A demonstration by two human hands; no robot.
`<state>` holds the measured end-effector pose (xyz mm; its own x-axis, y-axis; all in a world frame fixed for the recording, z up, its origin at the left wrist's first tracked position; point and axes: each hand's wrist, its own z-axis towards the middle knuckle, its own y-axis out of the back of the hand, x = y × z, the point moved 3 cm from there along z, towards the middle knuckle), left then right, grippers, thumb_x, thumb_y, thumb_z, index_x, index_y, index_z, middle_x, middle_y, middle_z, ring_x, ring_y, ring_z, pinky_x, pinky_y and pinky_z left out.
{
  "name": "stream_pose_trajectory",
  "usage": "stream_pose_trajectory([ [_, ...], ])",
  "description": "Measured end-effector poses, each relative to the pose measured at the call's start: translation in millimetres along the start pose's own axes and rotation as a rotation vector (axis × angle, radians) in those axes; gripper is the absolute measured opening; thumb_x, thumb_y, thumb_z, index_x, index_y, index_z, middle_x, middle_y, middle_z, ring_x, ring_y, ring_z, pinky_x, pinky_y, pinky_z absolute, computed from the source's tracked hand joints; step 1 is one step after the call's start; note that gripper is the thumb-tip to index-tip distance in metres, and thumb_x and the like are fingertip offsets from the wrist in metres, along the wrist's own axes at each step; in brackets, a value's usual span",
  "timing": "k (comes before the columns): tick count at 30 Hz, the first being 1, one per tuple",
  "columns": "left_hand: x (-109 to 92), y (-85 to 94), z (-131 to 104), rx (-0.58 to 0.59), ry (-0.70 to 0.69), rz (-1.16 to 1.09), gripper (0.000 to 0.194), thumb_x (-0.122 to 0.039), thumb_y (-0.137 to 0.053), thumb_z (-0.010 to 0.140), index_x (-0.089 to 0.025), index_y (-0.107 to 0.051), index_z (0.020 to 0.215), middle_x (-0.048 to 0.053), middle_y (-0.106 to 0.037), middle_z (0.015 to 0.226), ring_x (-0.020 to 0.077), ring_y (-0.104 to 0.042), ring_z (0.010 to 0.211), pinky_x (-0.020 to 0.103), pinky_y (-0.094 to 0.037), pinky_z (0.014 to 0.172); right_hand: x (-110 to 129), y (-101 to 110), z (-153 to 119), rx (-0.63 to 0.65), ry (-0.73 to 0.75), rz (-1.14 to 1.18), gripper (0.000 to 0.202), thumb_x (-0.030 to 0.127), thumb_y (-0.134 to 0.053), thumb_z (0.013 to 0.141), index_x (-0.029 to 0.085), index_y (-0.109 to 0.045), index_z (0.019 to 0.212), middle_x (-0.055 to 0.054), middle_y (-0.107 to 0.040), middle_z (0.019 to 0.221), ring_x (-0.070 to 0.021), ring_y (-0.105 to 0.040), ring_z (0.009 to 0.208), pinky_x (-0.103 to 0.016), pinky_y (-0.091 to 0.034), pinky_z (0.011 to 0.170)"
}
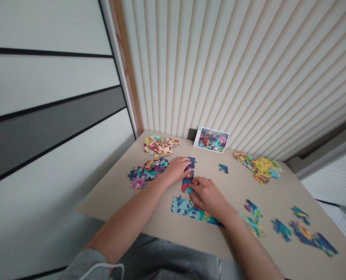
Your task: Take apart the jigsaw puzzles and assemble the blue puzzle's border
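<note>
Assembled so far: one leafy joined strip (187, 208) at the tabletop (234, 186) near edge, and a short dark column (188, 177) that our left hand (177, 168) and right hand (208, 194) press, fingers flat, grasping nothing. Remaining, we judge most: sorted piles (159, 146), loose clusters (307, 233).

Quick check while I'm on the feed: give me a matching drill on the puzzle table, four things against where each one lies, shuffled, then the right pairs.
Things:
1. reference picture card
2. yellow and orange pile of pieces
3. single loose blue piece
4. joined leafy strip

Places:
A. near table edge, partly under the right hand
B. far right of the table
C. leaning at the ribbed wall
D. alone, right of the left hand

Pairs: 1-C, 2-B, 3-D, 4-A
</note>
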<state>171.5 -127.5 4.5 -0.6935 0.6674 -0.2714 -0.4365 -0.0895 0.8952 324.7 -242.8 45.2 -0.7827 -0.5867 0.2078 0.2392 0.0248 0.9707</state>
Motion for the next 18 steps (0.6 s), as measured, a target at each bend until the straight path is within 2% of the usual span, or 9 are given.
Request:
stream_pose_trajectory([
  [4,-0.6,0.4,0.8,0.010,0.008,0.005,0.035,-0.035,-0.057,0.094,-0.021,-0.066,0.125,0.008,-0.065,0.131,0.0244,-0.059,0.121,0.039,-0.044,0.108,-0.2,2.7,-0.2,-0.018,0.017,0.000,0.027,0.023,-0.057,0.094,0.023,-0.068,0.118,-0.009,-0.063,0.122,-0.0233,-0.056,0.110,-0.038,-0.040,0.096],
  [14,0.3,-0.8,1.3,0.031,0.018,0.015,0.037,-0.036,-0.055,0.095,-0.021,-0.064,0.128,0.009,-0.063,0.134,0.0250,-0.057,0.125,0.040,-0.043,0.110,4.2,-1.2,-0.1,-0.031,0.069,0.007,0.024,0.027,-0.058,0.097,0.025,-0.070,0.117,-0.009,-0.067,0.116,-0.0238,-0.057,0.109,-0.041,-0.038,0.097],
  [18,0.1,-0.9,1.4,0.022,0.010,0.006,0.038,-0.035,-0.055,0.095,-0.020,-0.065,0.128,0.009,-0.063,0.133,0.0249,-0.057,0.124,0.039,-0.043,0.110,9.4,7.3,-0.3,-0.054,0.062,0.038,0.024,0.031,-0.054,0.100,0.025,-0.070,0.116,-0.009,-0.064,0.118,-0.0232,-0.056,0.109,-0.040,-0.039,0.097],
])
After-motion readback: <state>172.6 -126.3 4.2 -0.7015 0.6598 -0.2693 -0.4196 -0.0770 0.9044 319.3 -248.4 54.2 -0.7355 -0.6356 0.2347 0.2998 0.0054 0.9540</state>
